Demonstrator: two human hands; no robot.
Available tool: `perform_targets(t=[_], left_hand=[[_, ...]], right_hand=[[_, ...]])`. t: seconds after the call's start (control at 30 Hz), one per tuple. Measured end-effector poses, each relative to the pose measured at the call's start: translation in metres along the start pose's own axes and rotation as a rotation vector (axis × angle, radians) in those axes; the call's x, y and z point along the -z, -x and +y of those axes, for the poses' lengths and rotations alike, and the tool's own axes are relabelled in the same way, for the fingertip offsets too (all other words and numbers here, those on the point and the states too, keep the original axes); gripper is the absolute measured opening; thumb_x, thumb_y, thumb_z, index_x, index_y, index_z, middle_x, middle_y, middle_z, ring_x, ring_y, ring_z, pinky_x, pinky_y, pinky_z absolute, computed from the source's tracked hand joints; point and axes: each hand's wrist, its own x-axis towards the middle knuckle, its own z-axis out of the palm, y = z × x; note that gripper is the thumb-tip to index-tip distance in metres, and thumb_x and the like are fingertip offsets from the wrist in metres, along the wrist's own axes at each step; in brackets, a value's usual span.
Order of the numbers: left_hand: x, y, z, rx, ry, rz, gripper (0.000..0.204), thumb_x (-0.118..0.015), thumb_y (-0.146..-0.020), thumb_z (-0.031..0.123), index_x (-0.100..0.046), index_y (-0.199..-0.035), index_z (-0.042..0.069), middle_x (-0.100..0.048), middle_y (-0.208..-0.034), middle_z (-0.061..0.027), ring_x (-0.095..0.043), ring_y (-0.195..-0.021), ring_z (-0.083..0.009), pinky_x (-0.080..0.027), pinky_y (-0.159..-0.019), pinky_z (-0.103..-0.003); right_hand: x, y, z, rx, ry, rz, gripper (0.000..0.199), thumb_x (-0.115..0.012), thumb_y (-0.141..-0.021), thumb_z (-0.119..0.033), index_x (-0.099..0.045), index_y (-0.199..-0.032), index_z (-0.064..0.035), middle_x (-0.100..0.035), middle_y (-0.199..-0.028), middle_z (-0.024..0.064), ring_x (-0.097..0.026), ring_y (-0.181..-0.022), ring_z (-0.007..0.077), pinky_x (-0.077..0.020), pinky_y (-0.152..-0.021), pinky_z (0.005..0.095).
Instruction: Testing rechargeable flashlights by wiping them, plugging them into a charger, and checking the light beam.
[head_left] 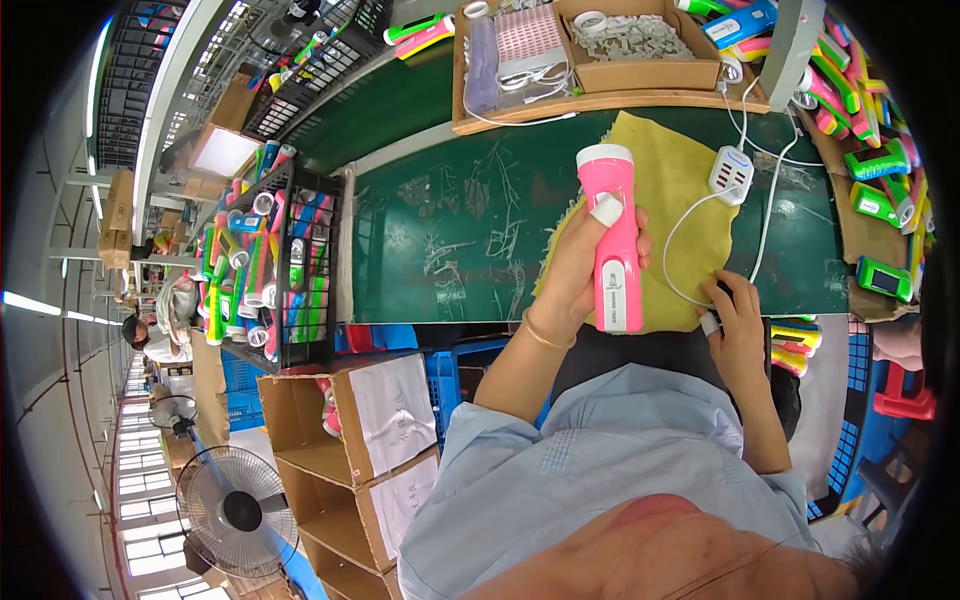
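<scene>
My left hand (580, 255) is wrapped round a pink flashlight (617, 240) with a white head and a pale switch panel. It holds the flashlight upright in the view, head away from me, above a yellow-green cloth (685, 170). A white covering shows on the thumb. At the table's front edge, my right hand (733, 312) has its fingers curled around the end of a white cable (668, 262); the tip is hidden there. That cable loops back to a white multi-port USB charger (732, 176) on the cloth's right side.
The green table (430, 230) has a wooden tray (600, 103) at its back, holding a box of small parts (635, 40). A black crate (310, 265) of flashlights stands left; more flashlights (880, 200) pile up right. Cardboard compartments (350, 430) and a fan (240, 510) are lower left.
</scene>
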Motion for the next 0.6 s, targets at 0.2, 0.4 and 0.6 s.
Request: perform_targets(t=[0.2, 0.4, 0.6], left_hand=[[-0.002, -0.008, -0.002, 0.089, -0.002, 0.108, 0.033, -0.053, -0.085, 0.029, -0.048, -0.108, 0.005, -0.056, -0.081, -0.0088, -0.053, -0.058, -0.0188, -0.045, -0.054, -0.03], [0.013, -0.025, 0.001, -0.073, -0.327, 0.298, 0.023, -0.053, -0.081, 0.021, -0.049, -0.091, 0.002, -0.057, -0.072, -0.0112, -0.058, -0.056, -0.0221, -0.049, -0.049, -0.033], [0.031, -0.028, 0.005, -0.218, -0.589, 0.194, 0.027, -0.051, -0.084, 0.008, -0.043, -0.109, 0.0, -0.054, -0.097, -0.012, -0.059, -0.08, -0.022, -0.053, -0.071, -0.037]], right_hand=[[-0.006, 0.009, 0.011, 0.046, -0.062, 0.057, 0.023, -0.063, -0.066, 0.006, -0.058, -0.087, 0.0007, -0.054, -0.101, 0.0151, -0.053, -0.095, 0.0339, -0.0454, -0.078, 0.0399], [-0.004, 0.002, 0.02, 0.07, -0.102, 0.029, 0.025, -0.062, -0.067, 0.006, -0.056, -0.09, 0.0007, -0.054, -0.1, 0.014, -0.053, -0.092, 0.033, -0.0452, -0.077, 0.0389], [0.002, -0.003, 0.024, 0.031, -0.112, -0.039, 0.028, -0.062, -0.07, 0.005, -0.056, -0.098, 0.0002, -0.054, -0.105, 0.0125, -0.053, -0.096, 0.0313, -0.045, -0.078, 0.0372]])
